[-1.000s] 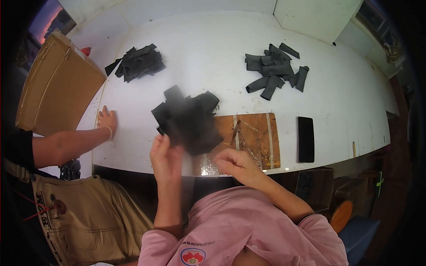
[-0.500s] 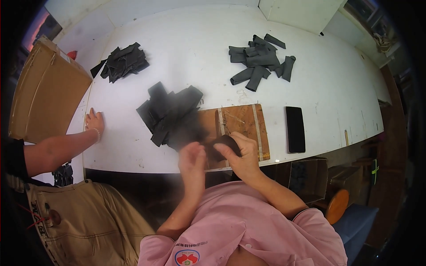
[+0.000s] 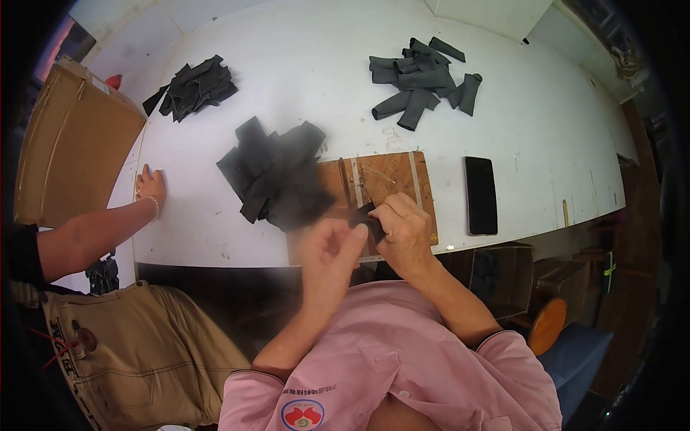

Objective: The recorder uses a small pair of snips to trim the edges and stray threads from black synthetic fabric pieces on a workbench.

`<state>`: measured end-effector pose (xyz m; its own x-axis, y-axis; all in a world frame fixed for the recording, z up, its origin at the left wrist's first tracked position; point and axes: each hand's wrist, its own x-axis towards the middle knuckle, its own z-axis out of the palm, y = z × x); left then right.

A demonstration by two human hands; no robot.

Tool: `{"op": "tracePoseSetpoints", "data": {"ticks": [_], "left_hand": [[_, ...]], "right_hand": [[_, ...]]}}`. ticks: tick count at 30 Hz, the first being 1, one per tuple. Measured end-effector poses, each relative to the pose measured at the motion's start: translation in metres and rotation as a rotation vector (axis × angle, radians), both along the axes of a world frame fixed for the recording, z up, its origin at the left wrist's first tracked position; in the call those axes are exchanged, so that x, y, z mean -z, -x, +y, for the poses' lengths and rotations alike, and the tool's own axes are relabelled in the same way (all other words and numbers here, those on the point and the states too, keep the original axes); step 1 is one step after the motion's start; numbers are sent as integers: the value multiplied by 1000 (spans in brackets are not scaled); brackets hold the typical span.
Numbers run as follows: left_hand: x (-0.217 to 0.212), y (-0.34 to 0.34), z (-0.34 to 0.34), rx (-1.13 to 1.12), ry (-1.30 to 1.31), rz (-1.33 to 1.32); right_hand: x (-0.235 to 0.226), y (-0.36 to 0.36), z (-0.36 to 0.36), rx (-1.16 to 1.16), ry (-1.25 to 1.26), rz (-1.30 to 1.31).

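Observation:
Over the brown wooden board (image 3: pixel 406 169) at the table's near edge, both my hands are on one small black fabric piece (image 3: pixel 368 214). My right hand (image 3: pixel 404 231) grips it with curled fingers. My left hand (image 3: pixel 329 251) meets it from the left, its thumb and fingers pinched at the near edge; the fingertips are partly hidden. Just left of the board lies a loose heap of flat black fabric pieces (image 3: pixel 277 169), its near part blurred. Farther off to the right, several dark grey fabric tubes (image 3: pixel 424 79) lie in a pile.
Another black fabric heap (image 3: pixel 200 87) lies at the far left. A black phone (image 3: pixel 481 195) rests right of the board. Another person's hand (image 3: pixel 151 188) leans on the left table edge beside a cardboard box (image 3: pixel 79 144). Open cartons (image 3: pixel 514 276) and an orange stool (image 3: pixel 548 325) stand below right.
My left hand has moved right and come onto the fabric piece, which has turned in my right hand. The whole view has shifted slightly, so the table things appear higher.

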<state>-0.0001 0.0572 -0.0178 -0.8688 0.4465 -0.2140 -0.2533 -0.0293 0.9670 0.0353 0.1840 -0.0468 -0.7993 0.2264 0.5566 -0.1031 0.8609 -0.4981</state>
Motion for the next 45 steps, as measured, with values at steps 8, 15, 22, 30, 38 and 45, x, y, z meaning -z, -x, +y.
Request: {"op": "tracePoseSetpoints", "data": {"ticks": [8, 15, 22, 30, 38, 45], "left_hand": [[6, 9, 0, 35, -170, -360], [13, 15, 1, 6, -259, -581], [17, 9, 7, -165, -292, -515], [28, 6, 7, -144, -107, -204], [16, 3, 2, 3, -58, 103], [33, -3, 8, -261, 285, 608]], "right_hand": [[1, 3, 5, -4, -185, 20], [4, 4, 8, 2, -323, 64], [8, 4, 8, -15, -412, 86], [7, -2, 6, -62, -283, -65], [-22, -13, 2, -266, 526, -241], [-9, -2, -14, -169, 201, -10]]}}
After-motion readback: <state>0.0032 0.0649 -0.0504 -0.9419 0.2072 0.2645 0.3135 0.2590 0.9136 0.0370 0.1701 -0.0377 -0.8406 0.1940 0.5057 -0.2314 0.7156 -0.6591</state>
